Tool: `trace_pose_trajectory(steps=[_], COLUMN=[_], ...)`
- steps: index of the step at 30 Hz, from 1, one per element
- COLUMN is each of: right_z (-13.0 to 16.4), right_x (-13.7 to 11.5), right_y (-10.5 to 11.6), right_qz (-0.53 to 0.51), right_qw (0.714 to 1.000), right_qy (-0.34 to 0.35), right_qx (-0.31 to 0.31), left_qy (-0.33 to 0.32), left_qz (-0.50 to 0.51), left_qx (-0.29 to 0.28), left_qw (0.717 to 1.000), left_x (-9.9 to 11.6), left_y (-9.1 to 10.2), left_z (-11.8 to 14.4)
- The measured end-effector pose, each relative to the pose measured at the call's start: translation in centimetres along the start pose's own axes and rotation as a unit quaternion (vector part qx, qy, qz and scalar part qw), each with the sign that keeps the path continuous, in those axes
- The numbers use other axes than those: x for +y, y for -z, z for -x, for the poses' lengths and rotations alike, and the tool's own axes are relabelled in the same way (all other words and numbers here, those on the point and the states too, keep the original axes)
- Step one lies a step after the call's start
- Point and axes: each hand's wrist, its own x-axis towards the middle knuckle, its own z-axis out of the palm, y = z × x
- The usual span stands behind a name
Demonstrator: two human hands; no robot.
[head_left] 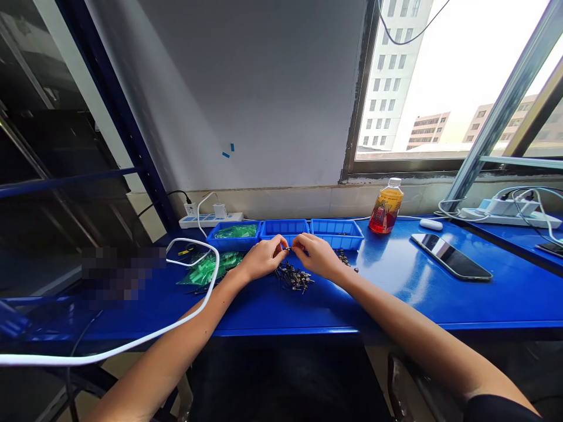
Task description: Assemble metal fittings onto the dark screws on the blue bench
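Note:
My left hand [263, 258] and my right hand [315, 255] meet fingertip to fingertip over the blue table [396, 293]. Both pinch one small dark metal part [288, 249] between them. Just below the hands lies a heap of small dark metal parts [294, 276]. More of those parts [343, 258] lie behind my right hand. Three blue bins [285, 228] stand in a row right behind the hands; the left one holds green pieces in plastic.
A bag of green parts [206, 268] lies left of my hands. A white cable [193, 305] loops across the left side. An orange drink bottle [386, 206], a white mouse [431, 224] and a phone [451, 256] sit to the right. Power strips [206, 220] run along the wall.

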Motion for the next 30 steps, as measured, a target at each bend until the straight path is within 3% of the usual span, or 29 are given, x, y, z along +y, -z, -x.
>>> trace_pose_trajectory(steps=[30], right_z=[0.08], right_x=[-0.08], right_y=[0.01], right_qz=[0.011], right_qw=[1.0], right_qy=[-0.007], right_qx=[-0.009], left_qy=[-0.007], left_qz=[0.004], left_qx=[-0.011], left_qw=[1.0], left_x=[-0.18], left_y=[-0.07], left_z=[-0.05])
